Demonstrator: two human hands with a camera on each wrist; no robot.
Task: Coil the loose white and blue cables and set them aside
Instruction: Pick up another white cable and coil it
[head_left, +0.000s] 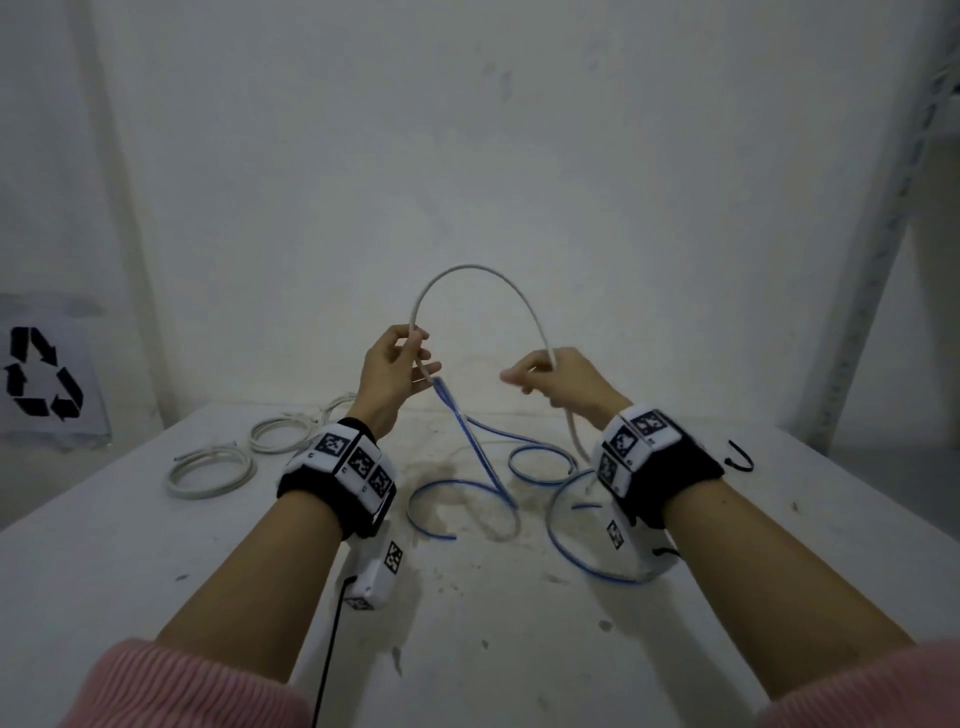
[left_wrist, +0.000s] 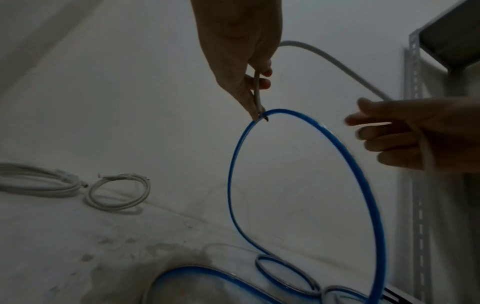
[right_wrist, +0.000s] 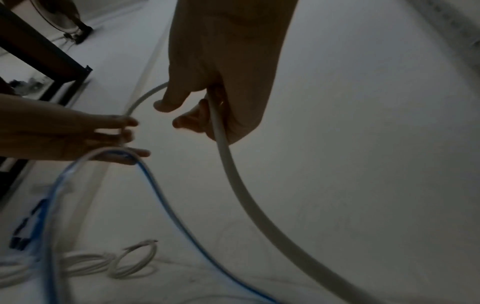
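Holding the stiff, springy white cable (head_left: 483, 275) arched between your left hand (head_left: 397, 371) and right hand (head_left: 558, 382), you should grip near its end.

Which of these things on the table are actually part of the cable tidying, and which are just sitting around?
Part of the job:
- white cable, arched between left hand and right hand
- blue cable, a loop caught up at the left hand, the rest loose on the table
- coiled white cables, lying at the left

Just lying about:
- recycling sign
- metal shelf upright
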